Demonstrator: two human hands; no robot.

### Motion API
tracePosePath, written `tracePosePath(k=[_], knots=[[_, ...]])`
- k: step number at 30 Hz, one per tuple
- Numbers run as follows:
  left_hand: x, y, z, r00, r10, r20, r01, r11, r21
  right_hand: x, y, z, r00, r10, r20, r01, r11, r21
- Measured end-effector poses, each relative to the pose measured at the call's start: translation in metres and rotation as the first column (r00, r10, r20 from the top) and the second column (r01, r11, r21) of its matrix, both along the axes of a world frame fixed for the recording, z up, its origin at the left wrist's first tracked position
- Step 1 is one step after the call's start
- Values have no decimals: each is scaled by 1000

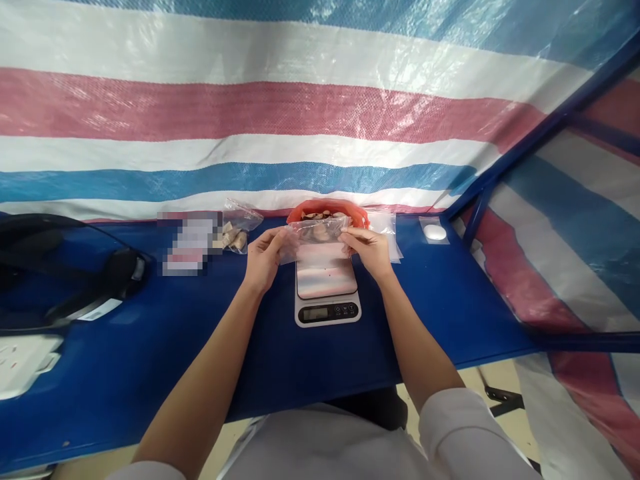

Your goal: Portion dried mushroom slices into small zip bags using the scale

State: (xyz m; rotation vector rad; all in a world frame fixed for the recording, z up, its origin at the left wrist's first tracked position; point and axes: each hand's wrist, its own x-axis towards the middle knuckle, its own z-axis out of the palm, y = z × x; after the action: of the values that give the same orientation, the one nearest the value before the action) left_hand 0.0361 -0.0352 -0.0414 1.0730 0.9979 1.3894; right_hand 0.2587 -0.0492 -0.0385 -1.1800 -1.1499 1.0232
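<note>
A clear plastic bag (320,233) is stretched between my two hands above the far part of a kitchen scale. My left hand (265,257) pinches its left end, and my right hand (371,251) pinches the right end. Under it, the digital kitchen scale (327,287) has a shiny plate with a few dark specks on it; its display is too faint to read. Right behind the bag sits an open red plastic bag (359,213) holding brown and pale dried pieces, partly seen through the clear film.
Left of my hands lies a clear bag of pale chunks (233,237) beside a blurred-out patch. More clear bags (386,230) lie to the right, with a small packet holding a white oval (435,232). Black headgear (125,267) and a white power strip (27,360) occupy the blue table's (450,307) left side.
</note>
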Motion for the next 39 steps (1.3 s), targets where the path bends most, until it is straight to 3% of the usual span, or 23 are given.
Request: tracePosePath(k=[7, 18, 26, 32, 36, 39], knots=[[2, 0, -3, 997, -12, 74, 16, 999, -43, 12, -4, -2, 998, 20, 61, -20, 1000, 2], [-4, 2, -7, 998, 41, -39, -41, 999, -13, 17, -5, -4, 993, 80, 88, -82, 996, 20], [-2, 1, -2, 994, 35, 100, -29, 998, -55, 22, -3, -5, 989, 121, 89, -124, 992, 29], [-8, 2, 5, 992, 17, 129, -12, 999, -46, 35, -1, 10, 985, 146, 97, -150, 988, 38], [-11, 5, 18, 995, -98, -17, 98, 995, 8, 45, 4, 25, 964, 212, 158, -221, 974, 43], [-7, 9, 41, 933, -198, -300, 223, 973, 53, 51, 8, 39, 937, 266, 225, -287, 956, 66]])
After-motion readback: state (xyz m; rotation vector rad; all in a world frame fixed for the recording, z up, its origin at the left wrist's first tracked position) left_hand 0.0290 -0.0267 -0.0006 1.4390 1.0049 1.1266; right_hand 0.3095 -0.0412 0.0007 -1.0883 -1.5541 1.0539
